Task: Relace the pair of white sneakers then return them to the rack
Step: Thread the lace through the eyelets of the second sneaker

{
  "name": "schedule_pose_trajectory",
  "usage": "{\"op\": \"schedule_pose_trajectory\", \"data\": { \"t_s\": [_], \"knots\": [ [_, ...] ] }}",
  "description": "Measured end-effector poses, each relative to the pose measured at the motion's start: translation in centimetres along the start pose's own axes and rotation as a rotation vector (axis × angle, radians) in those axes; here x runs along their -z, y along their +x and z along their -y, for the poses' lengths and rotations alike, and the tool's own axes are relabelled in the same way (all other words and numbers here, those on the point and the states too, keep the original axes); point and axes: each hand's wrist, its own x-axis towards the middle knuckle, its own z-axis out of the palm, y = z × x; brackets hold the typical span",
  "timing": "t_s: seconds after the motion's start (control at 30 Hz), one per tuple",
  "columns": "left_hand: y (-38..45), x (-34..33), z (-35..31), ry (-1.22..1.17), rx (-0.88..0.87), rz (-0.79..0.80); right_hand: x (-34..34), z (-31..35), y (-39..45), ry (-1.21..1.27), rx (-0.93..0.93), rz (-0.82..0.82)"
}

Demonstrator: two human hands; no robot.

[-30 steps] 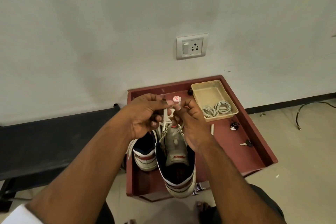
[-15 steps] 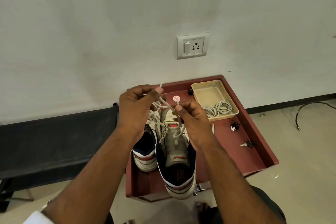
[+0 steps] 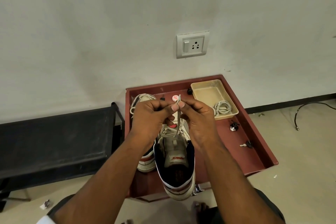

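Observation:
Two white sneakers with red and navy trim stand on the red-brown tray (image 3: 254, 151), toes toward the wall. The right sneaker (image 3: 177, 165) is nearest me, its tongue up and its lace (image 3: 177, 123) rising from the eyelets. My right hand (image 3: 197, 120) pinches the lace's end between thumb and fingers above the shoe. My left hand (image 3: 151, 120) is curled beside it, thumb tip almost touching the right hand; whether it holds a lace strand is hidden. The left sneaker (image 3: 143, 162) sits partly behind my left wrist.
A beige plastic tray (image 3: 205, 92) at the back right holds a coiled spare lace (image 3: 221, 110). Small dark objects (image 3: 234, 126) and a key (image 3: 246, 144) lie on the red-brown tray's right side. A black bench (image 3: 54, 142) stands to the left. A wall socket (image 3: 192, 44) is above.
My left hand, which had pulled the lace up and to the left, has come back to the middle. Both hands now meet above the right sneaker.

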Motion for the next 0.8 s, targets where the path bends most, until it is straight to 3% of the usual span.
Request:
{"op": "schedule_pose_trajectory", "data": {
  "t_s": [0.27,0.37,0.8],
  "knots": [
    [0.9,1.3,-1.0,0.13,-0.053,-0.114,-0.5,0.1,-0.1,-0.117,0.006,0.068],
    [1.5,1.4,-2.2,0.158,-0.142,-0.044,-0.6,0.3,-0.1,-0.211,0.026,0.098],
    [3.0,1.3,-1.6,0.874,-0.393,0.108,-0.8,0.4,-0.3,-0.284,0.041,0.142]
  ]
}}
